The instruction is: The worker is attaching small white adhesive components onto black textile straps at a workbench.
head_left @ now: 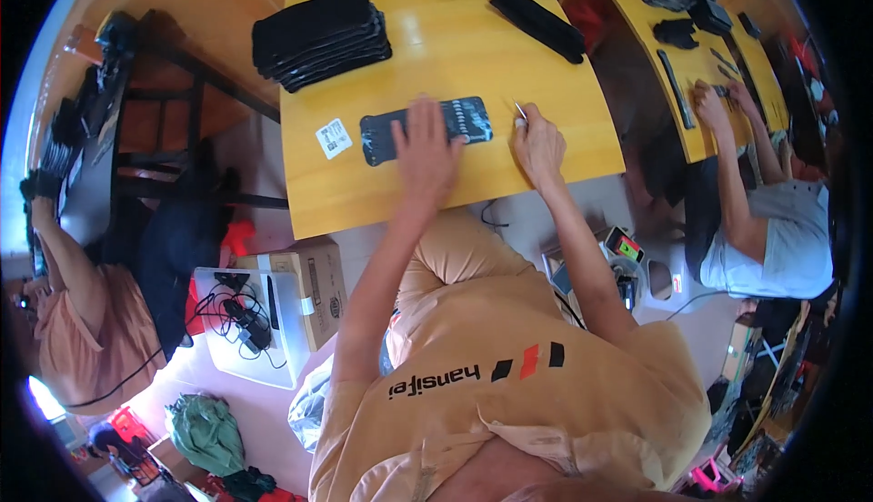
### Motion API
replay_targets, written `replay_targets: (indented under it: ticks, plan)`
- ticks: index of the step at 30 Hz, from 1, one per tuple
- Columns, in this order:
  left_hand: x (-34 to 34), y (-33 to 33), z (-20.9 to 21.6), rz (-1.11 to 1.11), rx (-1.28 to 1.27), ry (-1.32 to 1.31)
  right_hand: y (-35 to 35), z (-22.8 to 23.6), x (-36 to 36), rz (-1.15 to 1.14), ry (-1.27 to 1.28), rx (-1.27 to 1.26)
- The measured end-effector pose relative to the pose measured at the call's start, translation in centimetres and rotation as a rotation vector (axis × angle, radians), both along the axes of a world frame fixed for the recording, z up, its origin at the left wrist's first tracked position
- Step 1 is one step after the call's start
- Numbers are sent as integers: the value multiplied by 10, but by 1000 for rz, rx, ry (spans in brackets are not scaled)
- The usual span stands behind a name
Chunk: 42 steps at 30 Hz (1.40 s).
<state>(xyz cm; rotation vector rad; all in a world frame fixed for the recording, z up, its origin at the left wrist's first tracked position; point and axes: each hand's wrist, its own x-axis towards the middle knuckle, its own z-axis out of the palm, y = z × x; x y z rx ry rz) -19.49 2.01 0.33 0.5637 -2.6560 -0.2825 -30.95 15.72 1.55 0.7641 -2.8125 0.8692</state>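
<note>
On the yellow table lies a flat, dark rectangular piece (380,143) with pale blue-white markings at its ends. My left hand (427,152) rests over its middle, fingers stretched out and slightly blurred. To the right of the piece, my right hand (541,147) is closed on a small pointed metal tool (520,111). The tool's tip sticks up past the fingers; its handle is hidden in the hand. Left of the dark piece is a white printed sticker sheet (334,138).
A neat stack of black folded fabric (318,36) stands at the table's far left. More black items (536,22) lie at the far right. People sit on either side: one at a second yellow table (677,93), one by a dark rack. A bin of cables (250,329) stands on the floor.
</note>
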Motion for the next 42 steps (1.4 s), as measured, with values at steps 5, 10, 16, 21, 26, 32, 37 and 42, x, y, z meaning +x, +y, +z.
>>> replay_targets:
  ticks: [5,10,16,21,26,32,37,42]
  plan:
    - [-10,7,-11,-94,52,-70,3,-8,4,-52,36,98]
    - [-13,7,-8,-100,62,-86,1,-10,3,-38,107,87]
    - [-12,0,-13,-48,164,-32,0,-8,5,-38,114,100]
    - [-2,-16,-19,94,-12,-82,1,-8,4,-37,119,105]
    - [-3,-14,-13,96,8,-89,-1,-8,4,-41,111,76]
    - [-3,-12,-14,114,2,-97,-34,8,4,97,136,-134]
    - [-4,-15,-18,115,-11,-99,-88,-3,-3,114,225,-56]
    - [-5,-13,-19,109,-37,-89,-97,-28,-5,92,358,65]
